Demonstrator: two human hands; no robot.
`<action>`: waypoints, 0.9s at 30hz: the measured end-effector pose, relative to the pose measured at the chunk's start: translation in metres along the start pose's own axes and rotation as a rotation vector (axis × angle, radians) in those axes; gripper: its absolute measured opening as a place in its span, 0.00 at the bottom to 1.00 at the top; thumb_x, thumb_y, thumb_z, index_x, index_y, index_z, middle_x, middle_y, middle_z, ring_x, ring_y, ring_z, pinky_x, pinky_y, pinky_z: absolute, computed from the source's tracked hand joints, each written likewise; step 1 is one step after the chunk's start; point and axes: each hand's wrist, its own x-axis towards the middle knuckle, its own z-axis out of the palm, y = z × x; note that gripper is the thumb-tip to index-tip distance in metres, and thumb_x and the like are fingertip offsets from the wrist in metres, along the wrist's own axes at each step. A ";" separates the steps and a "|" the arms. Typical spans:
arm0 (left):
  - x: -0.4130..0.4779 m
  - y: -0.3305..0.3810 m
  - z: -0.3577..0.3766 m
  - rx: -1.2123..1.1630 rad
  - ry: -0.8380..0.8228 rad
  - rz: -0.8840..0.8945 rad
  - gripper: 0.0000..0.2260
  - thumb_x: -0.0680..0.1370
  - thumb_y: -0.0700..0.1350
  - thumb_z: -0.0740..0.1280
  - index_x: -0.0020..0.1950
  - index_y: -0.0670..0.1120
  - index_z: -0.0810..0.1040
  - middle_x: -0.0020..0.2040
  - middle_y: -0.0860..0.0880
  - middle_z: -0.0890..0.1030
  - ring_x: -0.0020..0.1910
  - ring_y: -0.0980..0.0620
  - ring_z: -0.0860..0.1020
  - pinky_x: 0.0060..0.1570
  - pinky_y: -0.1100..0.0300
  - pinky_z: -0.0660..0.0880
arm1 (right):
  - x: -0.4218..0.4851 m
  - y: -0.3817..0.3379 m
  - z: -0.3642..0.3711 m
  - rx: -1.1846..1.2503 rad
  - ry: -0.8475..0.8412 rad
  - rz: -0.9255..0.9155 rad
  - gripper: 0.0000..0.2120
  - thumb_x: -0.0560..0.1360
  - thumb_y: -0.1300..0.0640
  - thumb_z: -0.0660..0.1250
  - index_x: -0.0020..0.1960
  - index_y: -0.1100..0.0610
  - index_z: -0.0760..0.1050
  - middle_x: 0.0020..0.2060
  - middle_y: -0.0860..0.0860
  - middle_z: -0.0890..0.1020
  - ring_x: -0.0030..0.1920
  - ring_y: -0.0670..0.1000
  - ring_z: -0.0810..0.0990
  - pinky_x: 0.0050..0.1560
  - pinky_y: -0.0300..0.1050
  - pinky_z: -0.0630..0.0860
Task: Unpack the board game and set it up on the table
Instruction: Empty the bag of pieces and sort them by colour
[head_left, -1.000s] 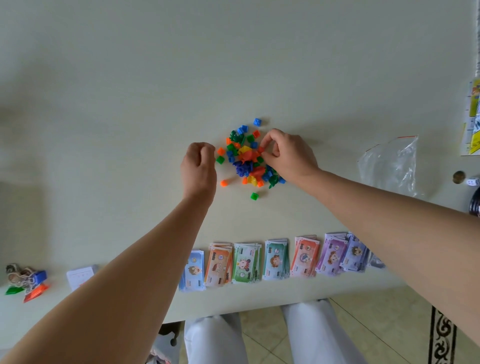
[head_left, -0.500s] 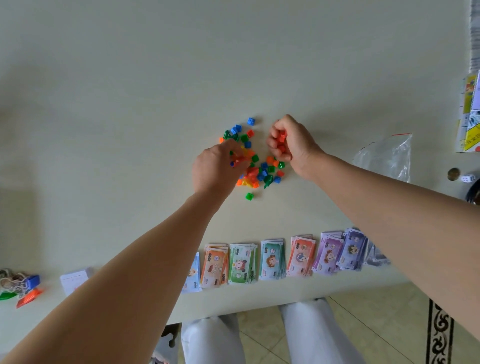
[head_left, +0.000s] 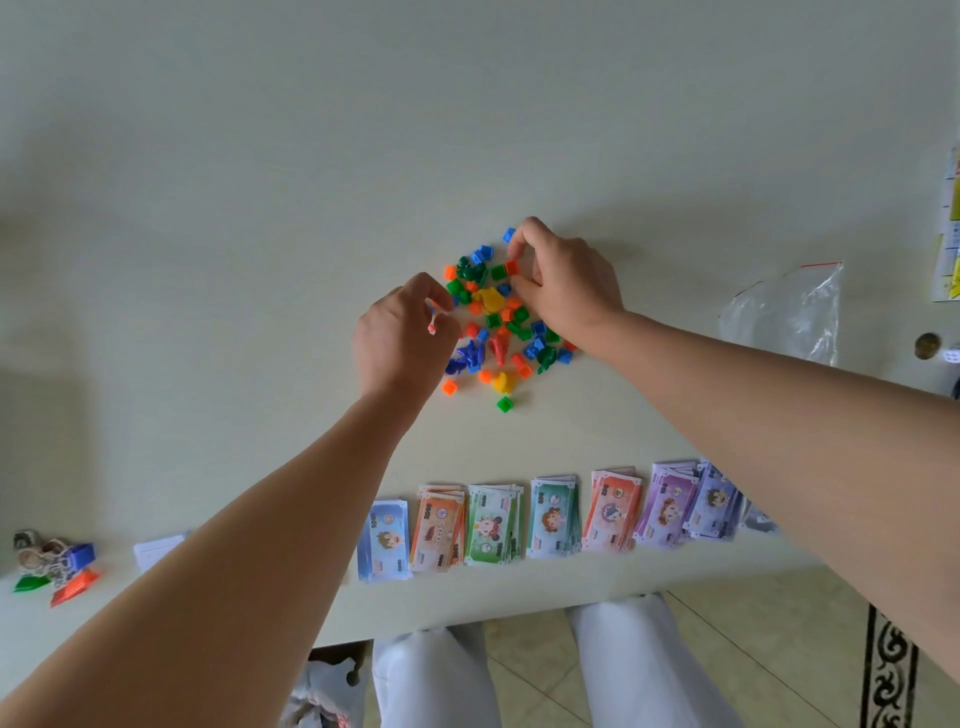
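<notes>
Pinched a small orange plastic cube (head_left: 512, 267) at the far edge of the bright plastic game-piece pile (head_left: 493, 322) with the right hand (head_left: 566, 291), a tiny red-and-white bit (head_left: 431, 328) beside that pile with the left hand (head_left: 402, 338).

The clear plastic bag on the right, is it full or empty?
Empty, it seems: the plastic bag lies crumpled and see-through, with nothing visible inside.

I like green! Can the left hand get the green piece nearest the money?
Probably yes: the green piece lies alone, nothing covers it, close to the left hand, though that hand pinches a small piece.
</notes>
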 end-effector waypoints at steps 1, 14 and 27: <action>-0.001 0.000 0.000 0.005 -0.002 0.009 0.07 0.71 0.41 0.66 0.47 0.48 0.79 0.30 0.55 0.68 0.36 0.48 0.72 0.34 0.59 0.65 | 0.000 0.001 0.000 -0.012 0.021 -0.011 0.09 0.74 0.55 0.66 0.54 0.52 0.72 0.33 0.45 0.74 0.40 0.55 0.78 0.38 0.44 0.71; -0.011 -0.003 0.012 0.206 -0.049 0.167 0.08 0.74 0.45 0.67 0.51 0.54 0.81 0.43 0.52 0.82 0.43 0.46 0.78 0.40 0.58 0.70 | -0.015 -0.002 -0.016 0.965 -0.181 0.415 0.14 0.74 0.60 0.51 0.34 0.58 0.72 0.25 0.51 0.69 0.22 0.47 0.64 0.22 0.33 0.58; -0.015 -0.007 -0.007 -0.969 0.058 -0.583 0.12 0.75 0.41 0.53 0.32 0.47 0.64 0.25 0.52 0.62 0.25 0.54 0.57 0.26 0.63 0.52 | -0.035 -0.006 -0.007 0.736 -0.168 0.348 0.17 0.76 0.65 0.53 0.32 0.56 0.72 0.19 0.41 0.71 0.19 0.40 0.65 0.24 0.32 0.61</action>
